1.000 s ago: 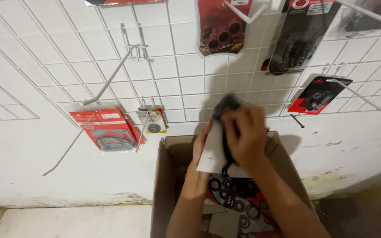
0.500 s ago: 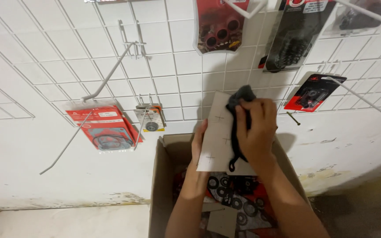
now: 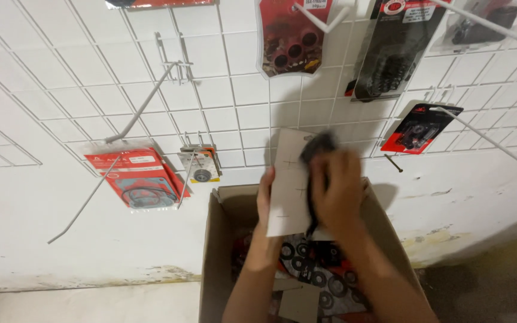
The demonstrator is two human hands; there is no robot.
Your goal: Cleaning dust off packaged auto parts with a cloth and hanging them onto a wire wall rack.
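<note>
Both hands hold a flat carded pack (image 3: 291, 182) up in front of the white wire grid panel (image 3: 91, 78), above the open cardboard box (image 3: 210, 257). The right hand (image 3: 337, 190) is clamped on the pack's front, where a dark rubber part (image 3: 317, 145) is blurred by motion; the left hand (image 3: 264, 191) pinches the card's left edge from behind. The pack looks light, the white backing card thin and easily bent, the film front probably a little slick, so the card's edges or the top near its hanging hole seem the safest places to take hold, not the blister. Compared with half a second ago, the pack sits slightly higher against the grid and the right hand covers more of its face; the box and the red packs (image 3: 136, 179) hanging on the hooks are unchanged
</note>
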